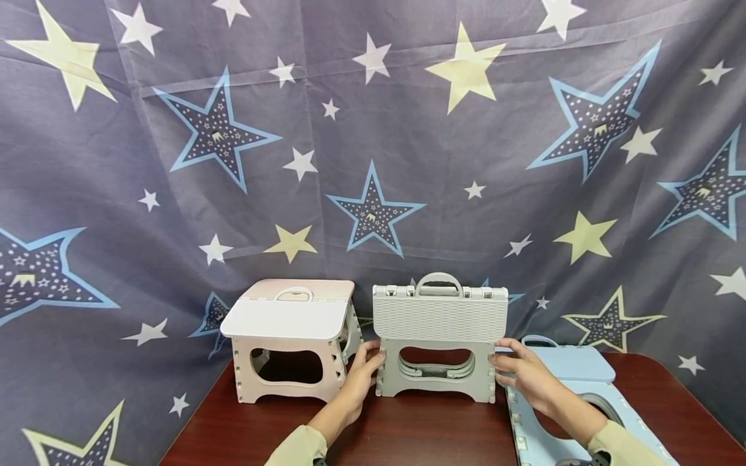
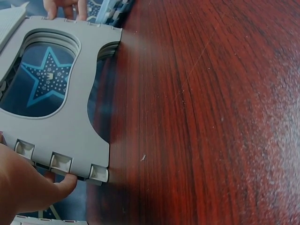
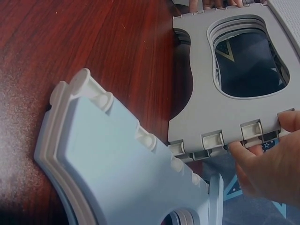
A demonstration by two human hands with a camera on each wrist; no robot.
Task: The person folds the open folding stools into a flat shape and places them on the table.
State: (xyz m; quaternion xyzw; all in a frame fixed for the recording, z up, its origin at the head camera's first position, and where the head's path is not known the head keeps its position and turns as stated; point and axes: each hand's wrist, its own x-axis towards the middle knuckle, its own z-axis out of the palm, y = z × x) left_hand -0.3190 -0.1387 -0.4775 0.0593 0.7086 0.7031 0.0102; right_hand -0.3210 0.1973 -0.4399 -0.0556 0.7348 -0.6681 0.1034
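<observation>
A grey-green folding step stool (image 1: 438, 318) stands upright at the middle of the table, its textured seat panel hanging down in front and its carry handle on top. My left hand (image 1: 359, 380) holds its left side edge, thumb and fingers at the hinge joints. On the opposite side, my right hand (image 1: 529, 375) grips the right edge in the same manner. Both wrist views show the stool's leg panel (image 2: 77, 101) with its large oval opening, through which folded inner parts are visible. Some fingers of each hand are hidden behind the stool.
To the left stands a pink folding stool with a white top (image 1: 285, 317), set up on its legs. A light blue folding stool (image 1: 583, 362) lies folded flat at the right, beneath my right forearm. Behind the dark red wooden table (image 1: 408, 433) hangs a star-patterned curtain (image 1: 326, 129).
</observation>
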